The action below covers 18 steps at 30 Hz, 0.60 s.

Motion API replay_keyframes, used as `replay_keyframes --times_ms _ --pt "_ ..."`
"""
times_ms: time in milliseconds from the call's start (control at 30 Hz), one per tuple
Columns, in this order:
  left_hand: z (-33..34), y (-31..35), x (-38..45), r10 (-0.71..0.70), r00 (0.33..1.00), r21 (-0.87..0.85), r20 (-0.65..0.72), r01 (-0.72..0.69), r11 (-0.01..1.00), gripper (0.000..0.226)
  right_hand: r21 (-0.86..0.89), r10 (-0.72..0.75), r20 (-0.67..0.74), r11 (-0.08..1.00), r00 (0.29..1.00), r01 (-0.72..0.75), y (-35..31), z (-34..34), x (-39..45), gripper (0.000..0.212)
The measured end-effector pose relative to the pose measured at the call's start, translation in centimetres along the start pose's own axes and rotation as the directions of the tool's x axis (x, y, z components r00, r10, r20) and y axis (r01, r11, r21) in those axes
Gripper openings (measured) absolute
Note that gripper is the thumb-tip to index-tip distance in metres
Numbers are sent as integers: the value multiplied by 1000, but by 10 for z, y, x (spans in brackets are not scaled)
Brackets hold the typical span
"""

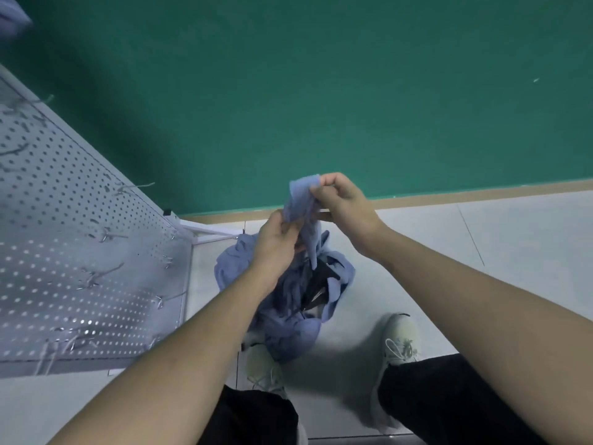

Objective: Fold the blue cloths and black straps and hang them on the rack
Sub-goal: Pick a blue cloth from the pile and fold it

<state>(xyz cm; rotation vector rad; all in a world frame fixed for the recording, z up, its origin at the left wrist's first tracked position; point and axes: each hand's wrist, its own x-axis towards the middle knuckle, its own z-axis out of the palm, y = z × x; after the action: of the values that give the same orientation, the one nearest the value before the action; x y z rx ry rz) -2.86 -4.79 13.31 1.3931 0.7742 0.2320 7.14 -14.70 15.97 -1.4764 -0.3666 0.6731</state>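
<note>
Black trousers, pale shoes (401, 342): nearest, planted on the tile floor (449, 245) below both hands.
Pile (288, 303): blue cloths heaped on the floor directly under the hands, black straps (317, 287) tangled through the middle.
Left hand (277, 239): curled, gripping the lower part of one blue cloth (303, 203), knuckles up.
Right hand (340, 200): above and just right of the left, fingers pinching the same cloth's top edge.
Cloth lie: bunched into a narrow band, long axis near upright, top end leaning left from the right hand, tail hanging down past the left hand toward the pile.
Rack (80, 236): white pegboard with wire hooks, off to the left of the left hand, well apart from the cloth.
Green wall (321, 91): farthest, beyond both hands.
Risk: tail possibly snagged on a strap, so lifting could drag pile along; crumpled band likely to fold crooked unless shaken flat; thin hooks could let a loose fold slide off.
</note>
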Motion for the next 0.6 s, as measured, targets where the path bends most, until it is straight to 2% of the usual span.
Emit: replay_keyframes --times_ms 67,100,167,200,267,367,433,500,533,600 --pt "-3 4 3 -20 998 -103 -60 14 995 15 -56 40 -53 997 998 -43 13 -11 -2 8" --pt "-5 6 4 -39 996 -153 -76 27 988 19 -161 95 -18 982 995 -97 25 -17 -2 7" --pt "-5 9 6 -70 994 -248 -82 47 967 23 -393 284 137 895 949 -211 53 -24 -4 26" --pt "-4 10 7 -85 993 -296 -84 57 954 24 -498 346 195 841 918 -212 67 -24 -3 39" --pt "-1 13 6 -113 990 -381 -87 72 922 24 -621 336 216 772 917 -137 85 -18 -1 50" --pt "5 16 7 -113 988 -460 -102 54 887 21 -646 230 133 758 964 -92 88 -6 8 34" --pt "6 20 10 -93 986 -491 -140 12 871 24 -714 201 122 698 972 -55 90 -6 12 24" --pt "0 27 14 -53 978 -514 -202 -60 856 21 -807 211 133 590 968 -18 97 -15 12 20" --pt "-4 30 17 -29 974 -514 -226 -94 852 18 -821 235 120 570 964 -37 102 -23 11 18" --pt "-12 33 21 1 966 -476 -258 -128 870 17 -792 279 69 599 958 -118 106 -35 14 15"
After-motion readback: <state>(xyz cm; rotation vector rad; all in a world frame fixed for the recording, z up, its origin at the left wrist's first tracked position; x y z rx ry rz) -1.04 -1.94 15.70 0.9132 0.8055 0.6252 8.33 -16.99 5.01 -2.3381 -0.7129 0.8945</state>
